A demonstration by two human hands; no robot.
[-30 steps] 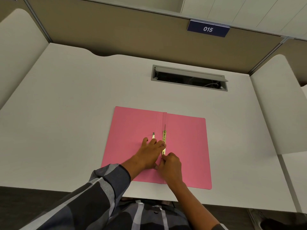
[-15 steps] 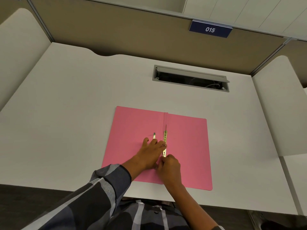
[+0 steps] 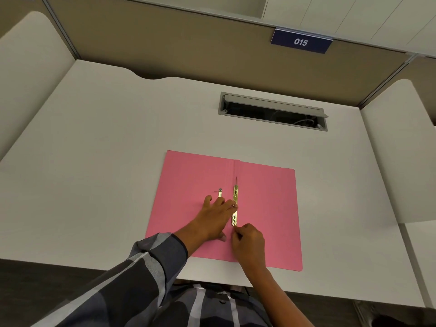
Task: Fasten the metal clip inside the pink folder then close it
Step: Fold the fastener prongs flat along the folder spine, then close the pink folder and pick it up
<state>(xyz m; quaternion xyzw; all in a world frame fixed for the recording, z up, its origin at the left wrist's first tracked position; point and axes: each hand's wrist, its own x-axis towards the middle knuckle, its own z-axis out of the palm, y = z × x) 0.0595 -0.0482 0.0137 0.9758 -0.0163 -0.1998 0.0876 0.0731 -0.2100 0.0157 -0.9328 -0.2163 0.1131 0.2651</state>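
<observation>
The pink folder (image 3: 266, 208) lay open at the desk's (image 3: 94, 161) six o'clock, left hand (image 3: 215, 215) splayed flat beside the metal clip (image 3: 235, 204), right hand (image 3: 249, 239) pinching its six-o'clock end, so fastening looked unfinished and closing remained.

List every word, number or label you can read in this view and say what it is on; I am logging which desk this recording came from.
"015": white digits on the dark blue sign fixed at the top of the brown partition behind the desk.
No other text can be read: the pink folder is plain, and any stamping on its metal clip is too small to make out.
</observation>
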